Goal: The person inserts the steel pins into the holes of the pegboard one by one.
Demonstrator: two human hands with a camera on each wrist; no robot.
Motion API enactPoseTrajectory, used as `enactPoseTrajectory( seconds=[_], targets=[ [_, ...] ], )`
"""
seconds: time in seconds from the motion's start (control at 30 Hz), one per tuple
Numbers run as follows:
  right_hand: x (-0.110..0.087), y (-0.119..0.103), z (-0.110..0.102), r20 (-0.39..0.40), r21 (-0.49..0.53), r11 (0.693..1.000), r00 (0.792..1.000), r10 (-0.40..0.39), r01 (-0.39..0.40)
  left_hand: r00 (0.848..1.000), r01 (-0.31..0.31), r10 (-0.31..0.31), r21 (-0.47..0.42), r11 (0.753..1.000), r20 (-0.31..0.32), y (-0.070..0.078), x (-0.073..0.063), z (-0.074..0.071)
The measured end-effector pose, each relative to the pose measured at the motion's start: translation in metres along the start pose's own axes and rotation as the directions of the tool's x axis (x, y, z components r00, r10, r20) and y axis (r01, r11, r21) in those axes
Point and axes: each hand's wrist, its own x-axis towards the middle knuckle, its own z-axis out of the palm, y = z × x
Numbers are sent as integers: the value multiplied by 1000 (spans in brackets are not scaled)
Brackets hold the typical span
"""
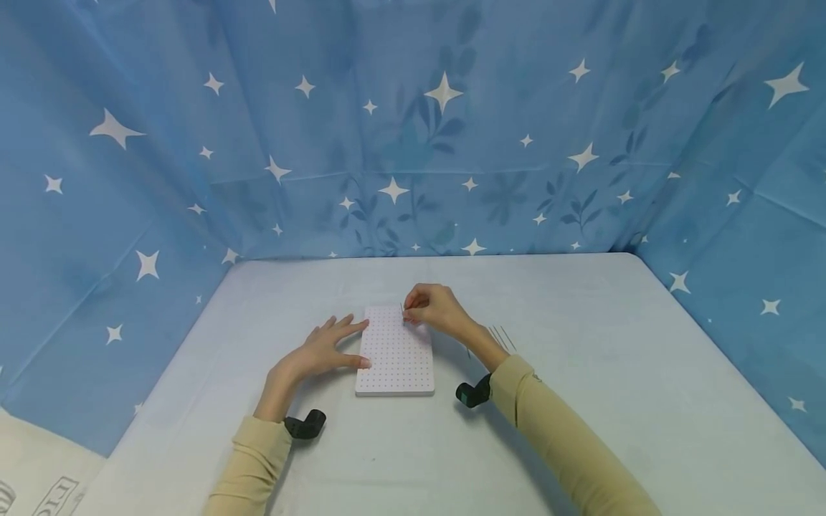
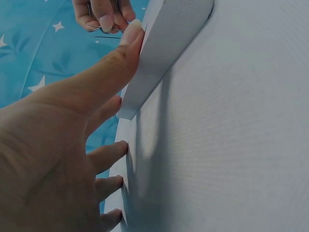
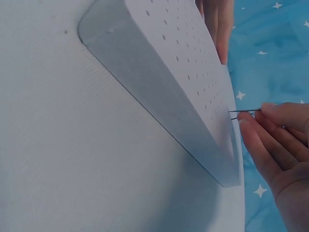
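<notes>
A white board with rows of small holes lies on the table. My left hand has its fingers spread at the board's left side, thumb and index finger touching its edge. The other left fingertips rest on the table in the left wrist view. Over the far right part of the board, my right hand pinches a thin metal rod between thumb and fingers, its tip close to the holes. A second thin rod appears beside those fingers; whether it stands in a hole I cannot tell.
Several more thin rods lie on the white table right of the board, partly behind my right forearm. A blue star-patterned curtain hangs at the back and sides. Printed pale material shows at the lower left.
</notes>
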Motion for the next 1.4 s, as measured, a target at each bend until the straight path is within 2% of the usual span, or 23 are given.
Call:
enactPoseTrajectory(
  seconds=[0.33,0.57,0.9,1.17,1.4],
  targets=[
    [-1,-2,1,3,-54,998,1000,-28,28,1000,5,-5,-5,1000,1,-2,1,1],
    [0,3,6,23,-69,997,999,-23,24,1000,5,-5,2,1000,3,-1,0,1],
    [-1,0,8,26,-112,993,999,-18,21,1000,4,-4,-7,1000,-3,1,-2,0],
    [-8,-1,-1,54,-178,984,998,-18,28,1000,18,-18,-2,1000,8,3,-1,1],
    [-23,1,-16,74,-235,970,997,-38,54,1000,18,-18,-7,1000,3,4,-3,-1]
  ],
)
